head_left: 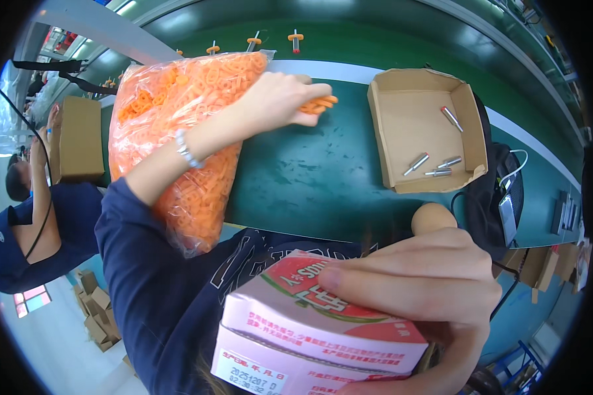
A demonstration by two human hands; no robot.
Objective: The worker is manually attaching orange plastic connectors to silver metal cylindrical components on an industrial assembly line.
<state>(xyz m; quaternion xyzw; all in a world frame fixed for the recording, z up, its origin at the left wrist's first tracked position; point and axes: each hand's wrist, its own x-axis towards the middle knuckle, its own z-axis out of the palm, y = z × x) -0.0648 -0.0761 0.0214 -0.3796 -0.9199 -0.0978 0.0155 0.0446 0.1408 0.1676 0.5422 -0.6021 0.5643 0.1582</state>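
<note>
My left hand (286, 99), with a bracelet at the wrist, reaches over a large clear plastic bag (201, 191) full of small orange plastic rings. Its fingers are closed around a few orange plastic pieces (321, 104), whose ends stick out past the fingertips above the green table. Close to my body, my right hand (435, 283) grips a pink and red printed carton (323, 336) from the top and side. The carton is tilted and fills the lower middle of the view. Its far side is hidden by my fingers.
A shallow cardboard tray (408, 79) with several metal pins stands right of my left hand on the green table (303, 178). A black bag (504, 171) lies beyond it. Pins with orange rings (296, 39) line the far side. Another person (43, 217) sits left, near a cardboard box (80, 138).
</note>
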